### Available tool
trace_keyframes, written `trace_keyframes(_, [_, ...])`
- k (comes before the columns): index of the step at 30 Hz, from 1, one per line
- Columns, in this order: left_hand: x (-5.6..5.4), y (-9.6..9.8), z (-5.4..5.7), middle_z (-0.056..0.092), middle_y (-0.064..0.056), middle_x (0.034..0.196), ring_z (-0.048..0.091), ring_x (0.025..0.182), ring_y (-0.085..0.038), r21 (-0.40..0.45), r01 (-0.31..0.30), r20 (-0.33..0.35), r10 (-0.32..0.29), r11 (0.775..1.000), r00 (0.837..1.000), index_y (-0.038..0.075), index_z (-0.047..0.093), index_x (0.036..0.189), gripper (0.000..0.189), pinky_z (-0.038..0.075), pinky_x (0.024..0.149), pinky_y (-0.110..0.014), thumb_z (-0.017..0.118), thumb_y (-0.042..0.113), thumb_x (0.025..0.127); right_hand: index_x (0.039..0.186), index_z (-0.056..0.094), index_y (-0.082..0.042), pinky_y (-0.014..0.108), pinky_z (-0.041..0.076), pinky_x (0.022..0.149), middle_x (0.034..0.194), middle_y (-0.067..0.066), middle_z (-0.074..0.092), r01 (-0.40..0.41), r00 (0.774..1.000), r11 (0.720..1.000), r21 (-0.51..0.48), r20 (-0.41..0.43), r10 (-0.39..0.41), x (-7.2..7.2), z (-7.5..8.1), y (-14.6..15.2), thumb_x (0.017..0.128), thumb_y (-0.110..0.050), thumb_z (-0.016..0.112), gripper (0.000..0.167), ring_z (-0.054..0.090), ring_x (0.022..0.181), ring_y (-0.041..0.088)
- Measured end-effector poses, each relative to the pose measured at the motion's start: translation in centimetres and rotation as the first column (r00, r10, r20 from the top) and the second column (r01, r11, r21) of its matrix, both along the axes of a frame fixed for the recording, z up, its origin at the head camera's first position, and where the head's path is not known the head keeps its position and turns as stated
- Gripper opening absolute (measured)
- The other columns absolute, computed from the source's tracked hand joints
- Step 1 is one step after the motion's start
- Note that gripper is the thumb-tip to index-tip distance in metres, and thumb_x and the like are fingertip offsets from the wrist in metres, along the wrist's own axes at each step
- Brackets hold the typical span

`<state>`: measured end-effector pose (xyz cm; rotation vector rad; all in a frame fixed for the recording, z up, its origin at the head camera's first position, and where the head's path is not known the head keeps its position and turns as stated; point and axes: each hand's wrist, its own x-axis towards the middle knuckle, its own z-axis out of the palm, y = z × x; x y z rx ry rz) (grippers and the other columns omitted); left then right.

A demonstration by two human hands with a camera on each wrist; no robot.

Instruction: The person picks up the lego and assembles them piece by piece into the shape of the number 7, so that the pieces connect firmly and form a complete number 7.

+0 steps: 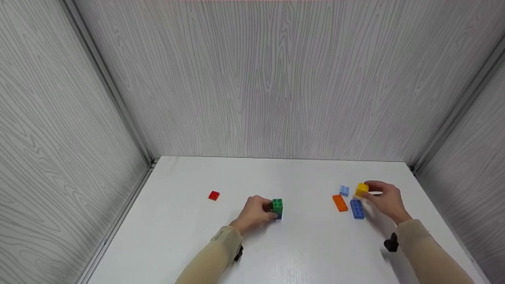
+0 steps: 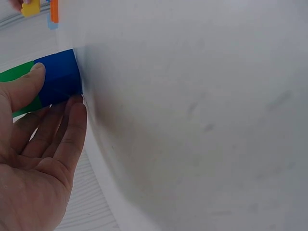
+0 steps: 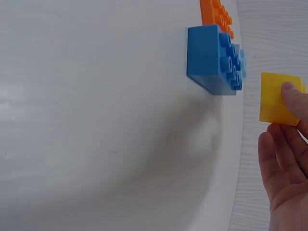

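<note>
My left hand [image 1: 256, 213] grips a small stack near the table's middle: a green brick [image 1: 277, 206] on top of a blue brick [image 2: 60, 77], thumb and fingers on its sides. My right hand [image 1: 384, 199] pinches a yellow brick [image 1: 361, 189] lifted just above the table at the right; in the right wrist view the yellow brick [image 3: 278, 98] hangs clear of the surface. Beside it lie a long blue brick [image 1: 357, 209], an orange brick [image 1: 339, 202] and a small light-blue brick [image 1: 344, 191].
A flat red brick [image 1: 214, 195] lies alone at the left of the white table [image 1: 307, 252]. Grey wood-grain walls close in the back and both sides. A black wrist strap [image 1: 391, 242] sits on my right forearm.
</note>
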<state>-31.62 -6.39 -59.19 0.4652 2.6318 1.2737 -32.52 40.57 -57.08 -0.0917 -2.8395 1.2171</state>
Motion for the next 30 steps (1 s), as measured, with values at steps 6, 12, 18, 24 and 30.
trace_keyframes(6, [0.1, 0.1, 0.1, 0.084, -0.004, 0.114, 0.073, 0.105, -0.016, -0.007, 0.0, 0.009, 0.0, 1.0, 1.0, 0.009, 0.086, 0.125, 0.028, 0.063, 0.108, -0.049, 0.086, 0.013, 0.097, 0.156, 0.064, -0.005, 0.054, 0.056, 0.118, 0.154, 0.026, 0.067, -0.027, 0.999, 1.0, 0.0, -0.026, 0.027, 0.4, 0.2, -1.4, 0.108, -0.027, 0.078, 0.054, 0.066, 0.14, 0.046])
trace_keyframes(12, [0.1, 0.1, 0.2, 0.085, -0.004, 0.113, 0.074, 0.104, -0.015, -0.008, 0.005, -0.013, -0.006, 1.0, 1.0, 0.008, 0.086, 0.124, 0.027, 0.064, 0.107, -0.048, 0.086, 0.013, 0.097, 0.151, 0.068, -0.006, 0.037, 0.064, 0.108, 0.15, 0.024, 0.07, -0.078, 0.994, 0.997, 0.006, -0.078, 0.078, 0.4, 0.9, -3.3, 0.106, -0.024, 0.081, 0.051, 0.07, 0.136, 0.044])
trace_keyframes(18, [0.1, 0.1, 0.3, 0.084, -0.003, 0.114, 0.074, 0.105, -0.016, -0.009, 0.002, 0.007, -0.002, 1.0, 1.0, 0.009, 0.085, 0.125, 0.027, 0.063, 0.109, -0.049, 0.086, 0.013, 0.098, 0.148, 0.07, -0.006, 0.036, 0.066, 0.105, 0.146, 0.023, 0.073, -0.113, 0.989, 0.993, -0.014, -0.093, 0.112, 0.2, 1.7, -5.3, 0.105, -0.021, 0.082, 0.047, 0.074, 0.13, 0.043])
trace_keyframes(24, [0.1, 0.1, 0.3, 0.084, -0.004, 0.116, 0.073, 0.108, -0.017, -0.005, -0.004, 0.022, 0.005, 1.0, 1.0, 0.009, 0.085, 0.126, 0.028, 0.061, 0.112, -0.05, 0.085, 0.013, 0.098, 0.147, 0.071, -0.008, 0.038, 0.066, 0.107, 0.145, 0.022, 0.074, -0.148, 0.985, 0.988, -0.048, -0.094, 0.143, 0.0, 2.0, -7.1, 0.105, -0.021, 0.082, 0.045, 0.075, 0.13, 0.042])
trace_keyframes(30, [0.2, 0.2, 0.3, 0.084, -0.004, 0.116, 0.073, 0.11, -0.018, 0.003, -0.008, 0.029, 0.008, 1.0, 1.0, 0.008, 0.085, 0.127, 0.029, 0.061, 0.114, -0.051, 0.085, 0.013, 0.098, 0.142, 0.075, -0.008, 0.045, 0.063, 0.111, 0.144, 0.019, 0.076, -0.201, 0.973, 0.978, -0.051, -0.127, 0.193, -0.1, 1.8, -8.8, 0.102, -0.018, 0.085, 0.042, 0.076, 0.129, 0.039])
